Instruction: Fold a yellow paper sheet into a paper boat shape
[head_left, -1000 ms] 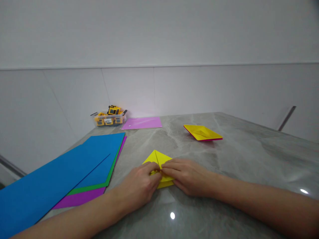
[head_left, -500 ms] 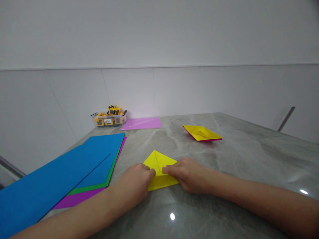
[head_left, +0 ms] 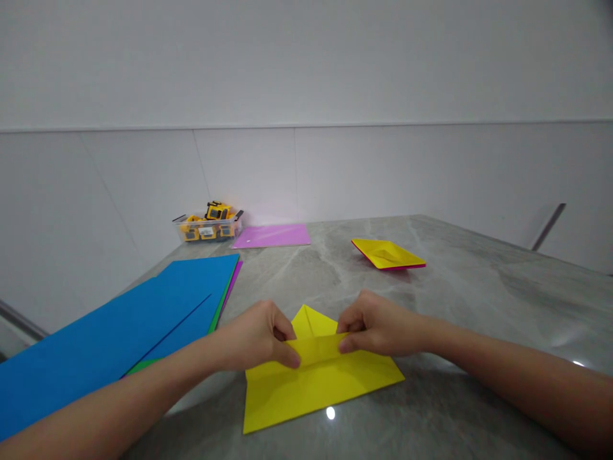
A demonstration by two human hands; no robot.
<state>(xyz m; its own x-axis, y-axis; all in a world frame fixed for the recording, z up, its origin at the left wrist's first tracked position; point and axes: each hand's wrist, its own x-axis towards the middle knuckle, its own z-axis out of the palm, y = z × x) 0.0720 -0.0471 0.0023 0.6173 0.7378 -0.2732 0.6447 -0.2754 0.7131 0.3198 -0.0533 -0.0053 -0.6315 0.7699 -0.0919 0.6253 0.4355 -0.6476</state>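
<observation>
A partly folded yellow paper (head_left: 316, 380) lies on the grey marble table (head_left: 469, 306) right in front of me, its lower part spread out flat and a pointed flap standing up behind. My left hand (head_left: 258, 335) pinches the paper's upper fold at the left. My right hand (head_left: 378, 326) pinches the same fold at the right. Both hands are closed on the paper, thumbs in front.
A stack of blue, green and purple sheets (head_left: 119, 332) lies at the left. A pink sheet (head_left: 272, 236) and a clear box of yellow toy vehicles (head_left: 208, 227) sit at the back by the wall. A folded yellow paper boat (head_left: 387, 254) rests at back right.
The yellow paper was a small folded diamond under my fingers; my hands have moved apart and toward me, and the paper has opened into a wider sheet.
</observation>
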